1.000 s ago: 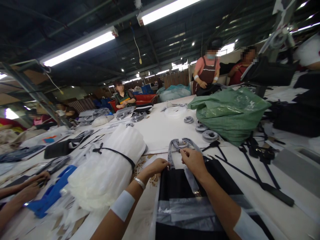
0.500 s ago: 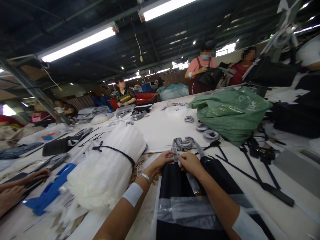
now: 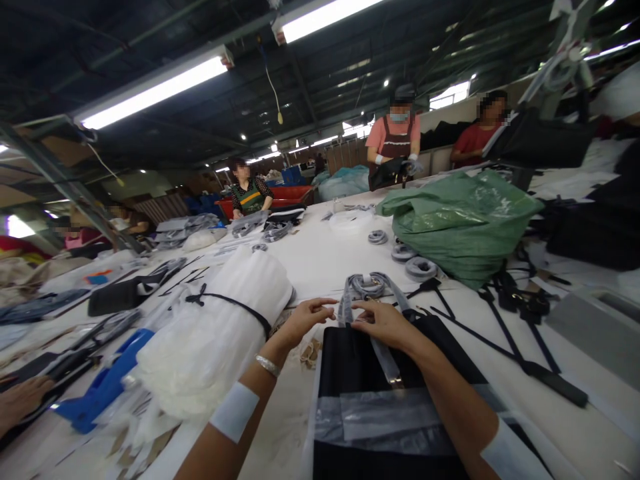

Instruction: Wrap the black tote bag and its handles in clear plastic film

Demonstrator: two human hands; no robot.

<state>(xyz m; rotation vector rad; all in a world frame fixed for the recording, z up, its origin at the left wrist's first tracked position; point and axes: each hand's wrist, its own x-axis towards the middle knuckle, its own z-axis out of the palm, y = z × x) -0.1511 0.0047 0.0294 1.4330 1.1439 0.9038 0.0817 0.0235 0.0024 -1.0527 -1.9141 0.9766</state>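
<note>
A black bag lies flat before me, with a translucent wrap band across it. Its strap, covered in greyish plastic film, rises from the top edge and ends in a coil beyond the bag. My left hand is just left of the strap, fingers stretched toward it and holding nothing. On the other side, my right hand is at the strap's right edge, thumb and fingertips apart. A wrapped strap end with a gold-coloured metal clasp hangs below my right hand onto the bag.
A white foam bundle tied with black cord stands at left, beside a blue tape dispenser. Another person's hand is at far left. A green sack, coiled straps and black straps lie right. Co-workers stand beyond.
Both hands were pinching the wrapped strap at the bag's top edge. They have let go, and my left hand has drawn away to the left. A co-worker opposite has lowered a black bag.
</note>
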